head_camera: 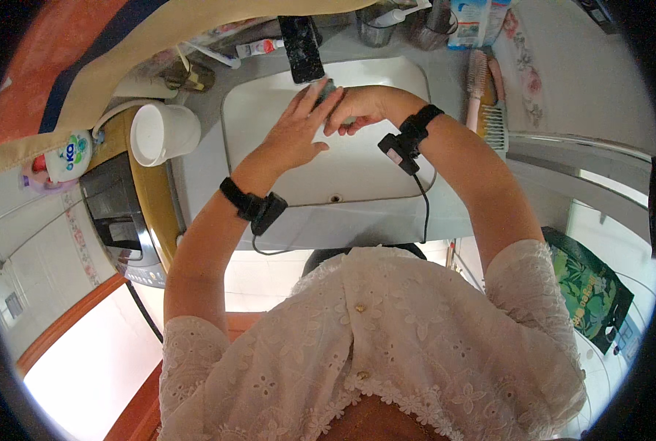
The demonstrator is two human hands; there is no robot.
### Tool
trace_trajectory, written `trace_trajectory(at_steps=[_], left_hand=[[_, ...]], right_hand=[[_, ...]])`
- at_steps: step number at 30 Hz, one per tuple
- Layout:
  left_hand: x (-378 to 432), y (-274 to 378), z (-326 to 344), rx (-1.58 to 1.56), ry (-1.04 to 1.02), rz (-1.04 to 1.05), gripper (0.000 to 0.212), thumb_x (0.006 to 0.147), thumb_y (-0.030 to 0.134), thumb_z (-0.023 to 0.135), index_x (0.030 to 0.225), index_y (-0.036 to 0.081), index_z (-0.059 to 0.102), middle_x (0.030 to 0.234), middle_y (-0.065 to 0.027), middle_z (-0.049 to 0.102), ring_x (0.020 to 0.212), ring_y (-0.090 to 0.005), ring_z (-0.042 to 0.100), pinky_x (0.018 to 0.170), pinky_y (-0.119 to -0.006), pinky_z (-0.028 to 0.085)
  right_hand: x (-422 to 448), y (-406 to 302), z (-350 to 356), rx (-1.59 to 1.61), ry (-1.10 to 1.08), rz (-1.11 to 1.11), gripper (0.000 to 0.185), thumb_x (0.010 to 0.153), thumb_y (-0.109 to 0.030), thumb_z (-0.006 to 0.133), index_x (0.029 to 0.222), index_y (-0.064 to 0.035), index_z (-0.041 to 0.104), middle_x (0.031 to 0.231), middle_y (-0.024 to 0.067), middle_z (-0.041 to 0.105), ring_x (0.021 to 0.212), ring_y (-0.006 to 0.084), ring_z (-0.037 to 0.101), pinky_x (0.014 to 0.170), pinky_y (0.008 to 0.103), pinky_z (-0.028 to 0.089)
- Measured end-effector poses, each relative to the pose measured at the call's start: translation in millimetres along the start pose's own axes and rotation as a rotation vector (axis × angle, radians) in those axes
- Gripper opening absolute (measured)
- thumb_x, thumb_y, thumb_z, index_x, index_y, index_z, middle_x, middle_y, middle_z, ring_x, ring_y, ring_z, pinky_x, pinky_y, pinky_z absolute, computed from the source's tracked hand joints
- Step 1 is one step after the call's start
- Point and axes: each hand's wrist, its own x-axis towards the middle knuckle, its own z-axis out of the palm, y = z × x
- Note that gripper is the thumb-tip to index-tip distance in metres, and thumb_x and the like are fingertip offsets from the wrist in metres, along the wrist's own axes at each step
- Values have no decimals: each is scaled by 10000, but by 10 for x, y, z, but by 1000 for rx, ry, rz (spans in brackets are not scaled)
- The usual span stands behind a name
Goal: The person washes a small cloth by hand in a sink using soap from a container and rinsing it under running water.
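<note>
Over the white sink basin (284,179), my two hands meet near the dark slab-shaped faucet (304,52). My left hand (292,132) is spread, its fingertips against a small grey-green object (326,91) and close to the right fingers. My right hand (364,107) is curled around that object, which is mostly hidden; I cannot tell whether it is a pad or a cloth. Each wrist carries a black strap with a small box and cable.
Left of the sink are a white bucket (165,135), a washing machine (116,204) and a detergent bottle (69,156). Behind it stand a toothpaste tube (259,48) and dark cups (375,32). A hairbrush (475,77) and a comb (494,125) lie at the right.
</note>
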Motion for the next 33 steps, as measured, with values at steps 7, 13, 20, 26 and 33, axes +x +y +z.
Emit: trace_trajectory(at_steps=[7,13,20,26,33], left_hand=[[147,-188,-18,253,-45,-99,666,689,160,601,1287,141,307,1010,-169,526,799,-302,579,692,-375,496],[221,-382,406,176,-17,-398,427,737,170,548,1131,68,417,815,-191,586,723,-330,594,633,-397,493],[272,-527,472,-487,-284,-575,346,710,240,630,963,53,486,815,-113,597,696,-223,587,609,-346,467],[118,-532,195,-1517,90,-651,214,795,250,573,907,78,512,938,-32,560,842,-131,529,744,-293,418],[74,-394,177,-1775,256,-547,243,859,236,487,1019,56,520,1001,-36,560,966,-165,506,885,-320,360]], right_hand=[[90,-217,237,-330,35,85,138,674,-155,622,627,-105,503,527,-11,397,438,95,339,368,246,269],[84,-231,320,-1077,533,-75,204,685,-182,556,797,-16,593,740,155,590,674,289,578,569,391,458],[172,-101,214,-1533,537,-204,378,682,-230,636,991,-26,559,890,144,615,794,284,611,677,406,493],[357,49,17,-810,684,-388,407,626,-115,706,978,-33,519,946,142,582,785,255,602,644,361,514],[332,-36,193,579,145,-302,326,667,-59,697,961,-62,554,898,51,591,808,173,581,729,259,507]])
